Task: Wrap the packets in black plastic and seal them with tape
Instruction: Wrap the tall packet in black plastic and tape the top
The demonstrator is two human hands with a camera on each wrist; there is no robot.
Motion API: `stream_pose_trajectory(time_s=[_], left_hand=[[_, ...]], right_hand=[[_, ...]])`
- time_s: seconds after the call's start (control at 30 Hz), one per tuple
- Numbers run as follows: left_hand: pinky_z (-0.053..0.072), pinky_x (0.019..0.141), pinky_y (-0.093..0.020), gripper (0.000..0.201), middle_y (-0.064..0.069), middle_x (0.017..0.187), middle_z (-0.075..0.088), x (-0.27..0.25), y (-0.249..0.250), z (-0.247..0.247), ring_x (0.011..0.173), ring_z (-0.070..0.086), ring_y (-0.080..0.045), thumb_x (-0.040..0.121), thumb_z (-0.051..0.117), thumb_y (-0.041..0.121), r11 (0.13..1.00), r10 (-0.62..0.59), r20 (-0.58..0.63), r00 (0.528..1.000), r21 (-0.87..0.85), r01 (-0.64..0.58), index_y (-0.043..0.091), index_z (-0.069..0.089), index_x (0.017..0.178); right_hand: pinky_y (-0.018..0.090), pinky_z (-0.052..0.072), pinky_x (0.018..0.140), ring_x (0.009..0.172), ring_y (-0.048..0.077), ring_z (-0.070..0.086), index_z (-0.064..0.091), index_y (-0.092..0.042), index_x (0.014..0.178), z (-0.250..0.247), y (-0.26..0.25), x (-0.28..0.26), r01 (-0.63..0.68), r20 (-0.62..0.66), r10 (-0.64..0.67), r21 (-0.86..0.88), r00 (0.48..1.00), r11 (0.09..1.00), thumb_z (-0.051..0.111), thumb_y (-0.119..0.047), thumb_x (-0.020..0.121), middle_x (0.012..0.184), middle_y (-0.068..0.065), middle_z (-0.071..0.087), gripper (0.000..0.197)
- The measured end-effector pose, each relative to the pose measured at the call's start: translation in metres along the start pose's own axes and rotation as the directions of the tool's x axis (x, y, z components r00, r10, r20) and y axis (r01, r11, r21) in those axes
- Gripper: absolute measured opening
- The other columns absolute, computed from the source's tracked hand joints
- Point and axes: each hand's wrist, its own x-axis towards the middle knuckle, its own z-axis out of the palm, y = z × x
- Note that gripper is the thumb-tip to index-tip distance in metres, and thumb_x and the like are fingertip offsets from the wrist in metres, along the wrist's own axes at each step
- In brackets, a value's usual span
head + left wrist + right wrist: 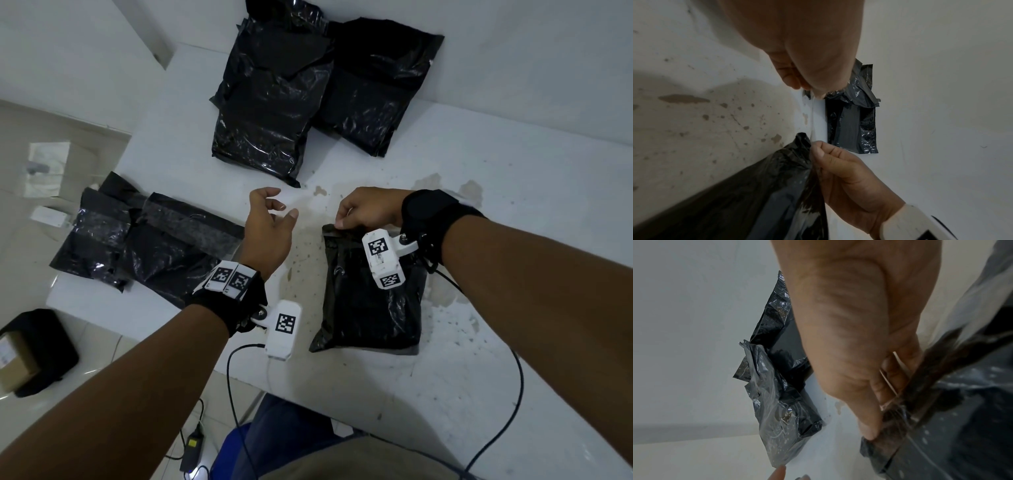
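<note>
A black plastic packet [370, 308] lies on the white table [479, 205] in front of me. My right hand [342, 222] pinches its far top edge [803, 146] between thumb and forefinger. A thin strip of clear tape [813, 118] stretches from that edge to my left hand [284, 209], whose curled fingertips [809, 87] pinch its other end just left of the packet. In the right wrist view the clear tape [890, 381] lies across my right fingers and over the packet [962, 402].
Two wrapped black packets [263, 113] [370, 89] lie at the back of the table, and more black packets [150, 240] at its left edge. The stained, chipped tabletop shows between them. A cardboard box in a black bag [30, 353] sits on the floor, and cables [513, 394] hang from my wrists.
</note>
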Motion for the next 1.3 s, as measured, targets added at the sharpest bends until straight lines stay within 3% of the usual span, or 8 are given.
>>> stream_pose_trajectory(time_s=[0.17,0.37,0.57,0.7,1.1,1.23,1.3], left_hand=[[0.047,0.065,-0.023,0.040,0.009,0.107,0.049,-0.003,-0.004,-0.003,0.075,0.051,-0.007,0.095,0.063,0.019,1.000,-0.018,0.031,0.999,0.023,0.017,0.028,0.039,0.126],[0.049,0.069,-0.026,0.041,0.011,0.106,0.048,-0.007,-0.007,-0.004,0.076,0.052,-0.007,0.095,0.063,0.022,0.999,-0.021,0.036,0.999,0.042,0.019,0.031,0.037,0.126],[0.052,0.071,-0.029,0.044,0.008,0.106,0.047,-0.009,-0.004,-0.002,0.078,0.051,-0.008,0.095,0.063,0.017,0.999,-0.019,0.001,1.000,0.031,0.019,0.024,0.038,0.130],[0.048,0.065,-0.024,0.044,0.006,0.108,0.047,-0.009,-0.005,0.000,0.076,0.051,-0.005,0.095,0.063,0.018,0.999,-0.012,0.003,1.000,0.042,0.012,0.023,0.037,0.131],[0.052,0.071,-0.034,0.043,0.000,0.114,0.046,-0.009,-0.004,-0.002,0.074,0.050,-0.006,0.096,0.061,0.018,0.994,0.012,0.008,1.000,0.107,-0.013,0.019,0.037,0.131],[0.053,0.075,-0.033,0.042,-0.001,0.116,0.048,-0.010,-0.004,-0.002,0.076,0.051,-0.009,0.095,0.062,0.018,0.992,0.024,-0.005,1.000,0.128,-0.023,0.019,0.039,0.131],[0.051,0.075,-0.029,0.042,-0.002,0.118,0.049,-0.010,-0.003,-0.002,0.075,0.051,-0.008,0.095,0.062,0.018,0.993,0.020,-0.016,1.000,0.120,-0.018,0.019,0.040,0.131]], right_hand=[[0.030,0.051,0.093,0.097,0.014,0.066,0.074,-0.019,0.102,0.002,-0.002,0.000,0.028,0.007,-0.028,-0.005,1.000,1.000,0.071,-0.025,0.090,0.098,-0.005,0.073,0.014],[0.020,0.049,0.073,0.083,0.011,0.062,0.071,-0.018,0.094,0.003,-0.004,-0.002,0.065,-0.034,-0.066,-0.033,0.997,0.997,0.068,-0.021,0.092,0.084,-0.008,0.068,0.005],[0.026,0.049,0.080,0.083,0.011,0.062,0.073,-0.012,0.099,0.004,-0.005,-0.002,0.063,-0.085,-0.062,0.017,0.994,0.998,0.070,-0.033,0.090,0.089,-0.005,0.069,0.023],[0.018,0.045,0.070,0.081,0.008,0.060,0.073,-0.014,0.093,0.007,-0.005,-0.003,0.094,-0.097,-0.096,-0.018,0.991,0.995,0.068,-0.028,0.092,0.084,-0.008,0.067,0.014],[0.029,0.048,0.083,0.087,0.014,0.060,0.067,-0.013,0.096,0.007,-0.009,-0.013,0.103,-0.126,-0.104,-0.021,0.986,0.995,0.065,-0.027,0.094,0.093,0.000,0.066,0.014],[0.022,0.045,0.074,0.082,0.012,0.057,0.066,-0.011,0.096,0.009,-0.011,-0.017,0.122,-0.145,-0.123,-0.017,0.982,0.992,0.065,-0.026,0.094,0.087,-0.003,0.064,0.014],[0.024,0.045,0.075,0.082,0.012,0.057,0.067,-0.009,0.098,0.010,-0.012,-0.019,0.123,-0.155,-0.123,-0.008,0.980,0.992,0.065,-0.026,0.094,0.087,-0.003,0.063,0.017]])
